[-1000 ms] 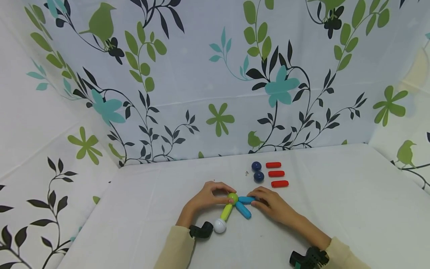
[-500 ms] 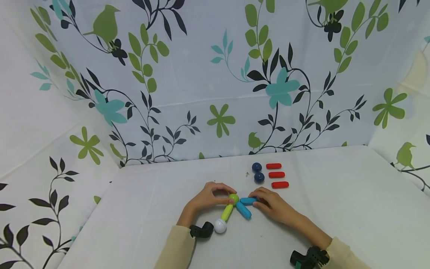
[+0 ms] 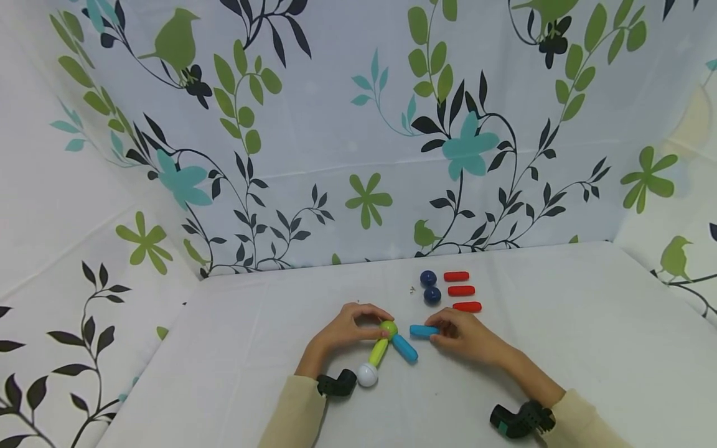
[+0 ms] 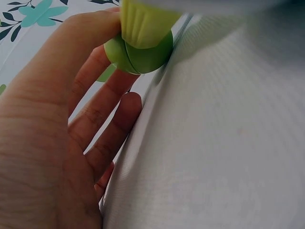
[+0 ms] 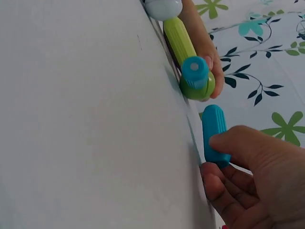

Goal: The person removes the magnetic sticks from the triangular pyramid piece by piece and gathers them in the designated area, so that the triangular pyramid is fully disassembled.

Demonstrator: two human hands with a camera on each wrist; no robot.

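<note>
My left hand (image 3: 354, 323) pinches a green ball (image 3: 389, 328) between thumb and fingers. From that ball a lime-green ribbed rod (image 3: 378, 353) runs toward me and ends at a white ball (image 3: 367, 375). A blue rod (image 3: 405, 348) also sticks out of the green ball, pointing to the near right. To its right, my right hand (image 3: 465, 335) holds a second blue rod (image 3: 422, 331) by one end, thumb against fingers. In the right wrist view a gap shows between this held rod (image 5: 214, 129) and the green ball (image 5: 202, 90).
Behind the hands, two dark blue balls (image 3: 432, 295) lie beside three red rods (image 3: 461, 290) on the white tabletop (image 3: 269, 348). A patterned cloth (image 3: 313, 124) hangs behind the table's far edge.
The right hand has drawn its blue rod away to the right, off the green ball, opening a gap. The left hand keeps its hold on the ball.
</note>
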